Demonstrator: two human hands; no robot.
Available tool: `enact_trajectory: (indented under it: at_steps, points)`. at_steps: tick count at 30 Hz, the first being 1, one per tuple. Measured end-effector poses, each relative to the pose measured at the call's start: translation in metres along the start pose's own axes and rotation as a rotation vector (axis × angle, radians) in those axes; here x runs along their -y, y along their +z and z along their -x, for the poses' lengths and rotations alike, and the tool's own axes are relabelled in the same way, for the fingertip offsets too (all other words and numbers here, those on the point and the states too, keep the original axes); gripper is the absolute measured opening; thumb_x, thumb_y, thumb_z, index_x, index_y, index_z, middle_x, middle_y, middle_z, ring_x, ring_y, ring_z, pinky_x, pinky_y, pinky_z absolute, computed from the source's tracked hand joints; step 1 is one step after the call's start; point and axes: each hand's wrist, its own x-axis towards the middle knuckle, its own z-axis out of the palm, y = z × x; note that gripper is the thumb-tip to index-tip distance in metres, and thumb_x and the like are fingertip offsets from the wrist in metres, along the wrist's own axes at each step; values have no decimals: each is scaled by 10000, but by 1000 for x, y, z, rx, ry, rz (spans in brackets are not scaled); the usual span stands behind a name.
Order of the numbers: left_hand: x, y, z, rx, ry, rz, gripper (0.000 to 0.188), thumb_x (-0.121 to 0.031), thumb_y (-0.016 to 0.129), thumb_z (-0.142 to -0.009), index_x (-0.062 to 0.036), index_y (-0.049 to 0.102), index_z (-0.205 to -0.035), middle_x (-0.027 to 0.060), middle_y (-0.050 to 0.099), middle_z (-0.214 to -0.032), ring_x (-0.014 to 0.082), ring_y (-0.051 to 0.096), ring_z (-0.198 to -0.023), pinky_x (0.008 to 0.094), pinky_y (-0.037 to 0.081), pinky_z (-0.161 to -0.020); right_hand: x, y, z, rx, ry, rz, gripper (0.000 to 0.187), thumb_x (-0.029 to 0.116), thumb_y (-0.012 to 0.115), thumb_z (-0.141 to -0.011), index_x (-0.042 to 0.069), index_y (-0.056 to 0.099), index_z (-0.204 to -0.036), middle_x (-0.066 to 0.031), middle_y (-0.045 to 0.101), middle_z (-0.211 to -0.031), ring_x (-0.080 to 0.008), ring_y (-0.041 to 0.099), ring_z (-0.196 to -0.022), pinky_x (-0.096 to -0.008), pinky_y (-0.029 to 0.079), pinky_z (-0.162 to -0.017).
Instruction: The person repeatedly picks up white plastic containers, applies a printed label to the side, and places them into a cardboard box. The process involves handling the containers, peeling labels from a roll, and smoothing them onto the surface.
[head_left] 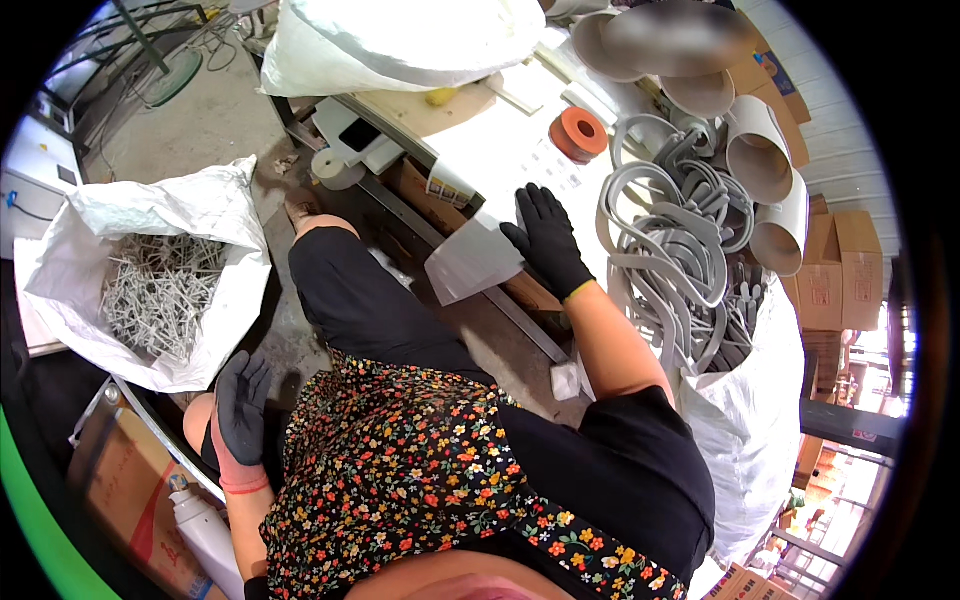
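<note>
Over the worktable's edge (408, 118) hangs a whitish sheet (462, 265); the gloved right hand (548, 240) lies flat beside it, fingers extended, clasping nothing. Near left, the left hand (243, 408) is unfurled, empty. I'd judge the sheet is being positioned; the next move calls for pinching its edge.

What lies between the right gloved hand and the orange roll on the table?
In the head view, a patch of small pale grey squares lies between the right hand and the orange roll, on the white surface.
</note>
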Motion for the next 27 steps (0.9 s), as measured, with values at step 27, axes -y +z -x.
enact_trajectory:
  at_steps: [27]
  points:
    - [-9,1,10,-181,-62,-11,423,-252,466,-1001,54,480,-1293,150,564,-1231,245,542,-1165,378,413,-1041,-135,13,-266,57,236,-172,814,516,732,-726,71,476,-1358,-218,567,-1278,-350,543,-1196,-420,439,-996]
